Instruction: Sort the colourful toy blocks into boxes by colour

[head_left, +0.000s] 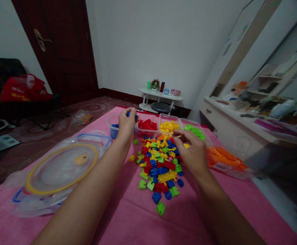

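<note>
where tubs point(169, 117) hold bricks point(147, 125) — blue, red, yellow

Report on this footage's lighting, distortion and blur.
Head view: light is dim, with the lower right corner especially dark; head view: wide-angle distortion makes the door lean; head view: the dresser and its clutter smear toward the right edge, while the block pile looks clearer.

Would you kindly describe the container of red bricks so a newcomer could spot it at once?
Start at the pink cloth and look past the mixed brick pile. The container of red bricks stands between the blue-brick tub by the left hand and the container of yellow bricks; its all-red contents set it apart.
</note>
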Available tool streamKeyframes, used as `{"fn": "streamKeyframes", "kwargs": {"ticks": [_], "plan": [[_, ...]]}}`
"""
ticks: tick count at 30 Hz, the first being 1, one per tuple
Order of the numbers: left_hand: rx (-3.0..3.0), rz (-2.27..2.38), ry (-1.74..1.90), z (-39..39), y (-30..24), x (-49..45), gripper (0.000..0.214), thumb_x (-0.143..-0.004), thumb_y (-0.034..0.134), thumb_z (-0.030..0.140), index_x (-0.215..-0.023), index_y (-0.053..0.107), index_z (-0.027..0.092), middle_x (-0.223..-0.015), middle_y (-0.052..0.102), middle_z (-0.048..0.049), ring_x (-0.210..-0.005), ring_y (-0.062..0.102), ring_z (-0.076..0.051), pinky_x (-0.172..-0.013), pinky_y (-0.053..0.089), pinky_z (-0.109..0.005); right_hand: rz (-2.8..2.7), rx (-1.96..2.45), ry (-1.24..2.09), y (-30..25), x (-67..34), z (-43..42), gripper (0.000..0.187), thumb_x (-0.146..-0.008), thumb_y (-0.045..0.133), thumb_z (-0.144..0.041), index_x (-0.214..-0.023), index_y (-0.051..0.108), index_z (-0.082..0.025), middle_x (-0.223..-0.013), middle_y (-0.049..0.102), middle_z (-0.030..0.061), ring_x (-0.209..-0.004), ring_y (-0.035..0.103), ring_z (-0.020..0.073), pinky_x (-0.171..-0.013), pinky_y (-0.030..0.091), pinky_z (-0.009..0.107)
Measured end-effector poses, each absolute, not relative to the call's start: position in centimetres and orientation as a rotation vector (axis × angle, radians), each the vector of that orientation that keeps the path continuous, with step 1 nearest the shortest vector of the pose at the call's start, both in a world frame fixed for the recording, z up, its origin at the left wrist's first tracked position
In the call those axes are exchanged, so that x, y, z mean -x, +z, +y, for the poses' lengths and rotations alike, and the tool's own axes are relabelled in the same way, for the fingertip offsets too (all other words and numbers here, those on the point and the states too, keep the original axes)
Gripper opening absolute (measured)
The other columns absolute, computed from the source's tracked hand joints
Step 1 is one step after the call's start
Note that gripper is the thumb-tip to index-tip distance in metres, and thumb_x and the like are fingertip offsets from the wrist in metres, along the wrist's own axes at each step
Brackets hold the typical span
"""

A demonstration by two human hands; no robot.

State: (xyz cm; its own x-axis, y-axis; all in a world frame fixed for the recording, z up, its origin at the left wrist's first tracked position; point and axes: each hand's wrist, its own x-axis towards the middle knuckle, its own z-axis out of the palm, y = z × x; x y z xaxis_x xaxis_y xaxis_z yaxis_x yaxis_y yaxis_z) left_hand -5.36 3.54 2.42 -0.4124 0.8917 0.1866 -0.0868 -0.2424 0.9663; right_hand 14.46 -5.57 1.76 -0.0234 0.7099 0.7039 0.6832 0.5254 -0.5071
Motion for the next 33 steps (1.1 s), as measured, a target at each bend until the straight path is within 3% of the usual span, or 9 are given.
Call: {"fn": "streamKeyframes", "kwargs": {"ticks": [4, 7, 11, 14, 17, 20, 23, 27, 33], "plan": [[-1.417, 1.957, 1.783, 3.9, 1.4, 6.8, 0.043, -0.081, 0.053, 0.030, -0.122, 0.050, 0.018, -0.129, 0.050, -0.0132, -0.123, 0.042, -0.025, -0.104, 0.033, -0.041, -1.761, 1.210, 0.029, 1.1, -14.6, -5.1, 0.020, -0.079, 0.051, -0.021, -0.092, 0.066, -0.020, -0.091, 0.068, 0.0049, -0.077, 0.062, 0.0170, -0.072, 0.048, 0.032], [-1.728, 2.104, 1.542, 3.3, 1.1, 6.1, 0.042, -0.077, 0.057, 0.030, -0.118, 0.057, 0.021, -0.135, 0.046, -0.0115, -0.132, 0.030, -0.030, -0.108, 0.024, -0.048, -1.877, 1.275, 0.056, 0.7, -15.2, -4.5, 0.019, -0.078, 0.053, -0.022, -0.090, 0.067, -0.020, -0.089, 0.068, 0.0044, -0.074, 0.061, 0.0164, -0.069, 0.047, 0.030], [-2.073, 1.791, 1.196, 2.7, 1.6, 5.3, 0.027, -0.077, 0.055, 0.026, -0.100, 0.069, 0.020, -0.105, 0.066, -0.0077, -0.104, 0.057, -0.022, -0.094, 0.042, -0.033, -2.197, 1.467, 0.243, 0.4, -16.2, -4.4, 0.017, -0.072, 0.061, -0.024, -0.087, 0.069, -0.022, -0.075, 0.067, 0.0012, -0.060, 0.057, 0.0145, -0.055, 0.042, 0.026], [-2.177, 1.614, 0.739, 2.0, 2.2, 5.1, 0.018, -0.070, 0.063, 0.027, -0.083, 0.072, 0.020, -0.080, 0.070, -0.0049, -0.078, 0.063, -0.018, -0.073, 0.047, -0.026, -2.406, 1.552, 0.325, 0.3, -16.4, -4.9, 0.020, -0.062, 0.071, -0.025, -0.082, 0.071, -0.024, -0.073, 0.067, 0.0003, -0.059, 0.057, 0.0151, -0.051, 0.037, 0.024], [-2.286, 1.567, 0.315, 1.1, 2.4, 4.7, 0.019, -0.056, 0.073, 0.024, -0.075, 0.073, 0.022, -0.075, 0.070, -0.0041, -0.072, 0.063, -0.019, -0.066, 0.046, -0.025, -2.456, 1.558, 0.264, 0.2, -16.2, -5.3, 0.024, -0.057, 0.073, -0.021, -0.080, 0.070, -0.025, -0.076, 0.067, -0.0003, -0.063, 0.057, 0.0152, -0.052, 0.034, 0.024], [-2.341, 1.559, 0.056, 0.5, 2.1, 4.3, 0.022, -0.052, 0.073, 0.018, -0.073, 0.073, 0.024, -0.078, 0.071, -0.0034, -0.072, 0.064, -0.020, -0.065, 0.045, -0.024, -2.478, 1.567, 0.233, 0.2, -16.4, -5.2, 0.016, -0.060, 0.069, -0.019, -0.075, 0.068, -0.024, -0.067, 0.063, -0.0019, -0.058, 0.054, 0.0137, -0.050, 0.031, 0.023], [-2.386, 1.549, 0.035, 0.6, 1.7, 4.3, 0.023, -0.054, 0.067, 0.014, -0.075, 0.074, 0.022, -0.078, 0.071, -0.0050, -0.072, 0.063, -0.020, -0.062, 0.045, -0.024, -2.402, 1.618, 0.181, 0.7, -17.0, -4.8, 0.008, -0.066, 0.063, -0.021, -0.073, 0.066, -0.022, -0.062, 0.060, -0.0013, -0.055, 0.051, 0.0130, -0.049, 0.030, 0.023], [-2.392, 1.594, 0.152, 1.3, 1.4, 4.7, 0.022, -0.058, 0.064, 0.017, -0.077, 0.074, 0.020, -0.077, 0.070, -0.0066, -0.070, 0.062, -0.019, -0.062, 0.044, -0.025, -2.263, 1.710, 0.100, 1.2, -17.8, -4.1, 0.018, -0.071, 0.057, -0.023, -0.085, 0.067, -0.021, -0.066, 0.061, 0.0004, -0.058, 0.052, 0.0140, -0.051, 0.032, 0.023], [-2.021, 1.478, 0.643, 1.3, 2.0, 3.7, 0.020, -0.068, 0.058, 0.022, -0.083, 0.069, 0.014, -0.071, 0.065, -0.0049, -0.062, 0.058, -0.013, -0.058, 0.044, -0.023, -2.438, 1.799, 0.117, -0.5, -17.3, -3.9, 0.031, -0.069, 0.061, -0.027, -0.099, 0.068, -0.023, -0.092, 0.067, 0.0055, -0.080, 0.060, 0.0191, -0.063, 0.037, 0.025]]}}
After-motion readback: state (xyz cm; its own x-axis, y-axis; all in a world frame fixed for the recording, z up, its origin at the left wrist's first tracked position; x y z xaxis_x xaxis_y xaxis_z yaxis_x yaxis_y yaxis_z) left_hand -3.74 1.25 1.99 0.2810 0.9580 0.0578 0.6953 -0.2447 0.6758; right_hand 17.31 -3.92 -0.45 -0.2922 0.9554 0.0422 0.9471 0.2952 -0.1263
